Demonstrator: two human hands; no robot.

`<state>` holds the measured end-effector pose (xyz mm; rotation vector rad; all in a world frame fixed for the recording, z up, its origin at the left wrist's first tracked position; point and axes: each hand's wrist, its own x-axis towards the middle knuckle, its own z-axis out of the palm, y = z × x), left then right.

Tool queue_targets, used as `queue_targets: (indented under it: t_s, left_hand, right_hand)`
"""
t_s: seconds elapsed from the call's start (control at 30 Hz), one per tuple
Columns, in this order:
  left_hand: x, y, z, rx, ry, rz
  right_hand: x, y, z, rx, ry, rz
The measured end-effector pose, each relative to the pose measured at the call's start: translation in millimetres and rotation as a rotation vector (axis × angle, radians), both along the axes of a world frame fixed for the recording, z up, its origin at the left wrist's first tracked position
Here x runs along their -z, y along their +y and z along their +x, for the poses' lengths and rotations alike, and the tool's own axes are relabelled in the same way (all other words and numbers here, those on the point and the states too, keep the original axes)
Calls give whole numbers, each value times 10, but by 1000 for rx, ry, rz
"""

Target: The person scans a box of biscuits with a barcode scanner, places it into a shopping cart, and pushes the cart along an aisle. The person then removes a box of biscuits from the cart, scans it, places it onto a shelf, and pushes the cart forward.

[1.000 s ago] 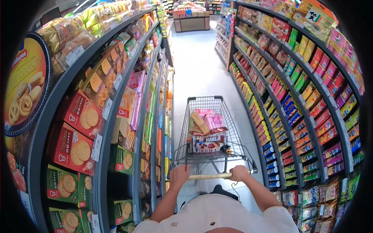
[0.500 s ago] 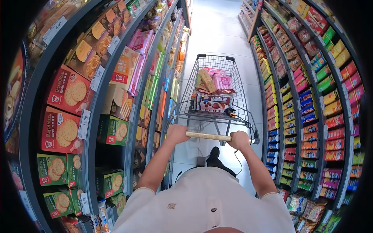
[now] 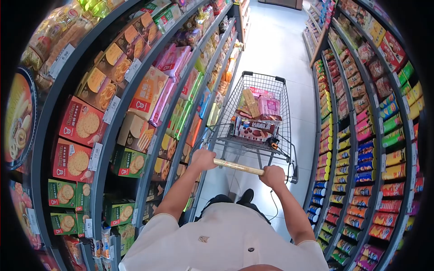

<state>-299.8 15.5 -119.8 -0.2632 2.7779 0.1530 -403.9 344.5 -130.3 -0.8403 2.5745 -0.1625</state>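
A black wire shopping cart [image 3: 285, 101] stands in front of me in the aisle. My left hand [image 3: 204, 160] is wrapped round the left end of its pale handle [image 3: 237, 166]. Near the right end of the same bar, my right hand [image 3: 273, 176] grips it with closed fingers. Several packaged snacks lie in the basket: a dark brown and white snack bag [image 3: 254, 128] at the near side, a pink package [image 3: 270, 107] behind it, and a long tan package [image 3: 251, 103] leaning to the left. A thin cord [image 3: 274, 203] hangs below my right hand.
Close on the left runs a tall shelf with red cracker boxes [image 3: 81, 121], green cracker boxes [image 3: 131, 163] and price tags. On the right, another shelf holds rows of colourful canisters [image 3: 366, 160] and bags. Between them the tiled floor [image 3: 273, 40] stretches ahead.
The cart has turned slightly, its handle now slanting down to the right, and it sits a little lower and further right in view. Both hands keep their hold on the handle.
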Motion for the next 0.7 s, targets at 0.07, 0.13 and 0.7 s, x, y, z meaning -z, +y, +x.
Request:
queue_targets:
  t_s: [0.07,0.13,0.7]
  left_hand:
    - [-26,-16,-91,1,23,-3]
    - [-20,-37,-183,22,47,-11]
    - [-41,-494,-1427,43,71,32]
  right_hand:
    - [15,-13,-124,-2,3,-1]
    - [24,-31,-247,-11,12,-9]
    - [20,-493,-1345,81,107,57]
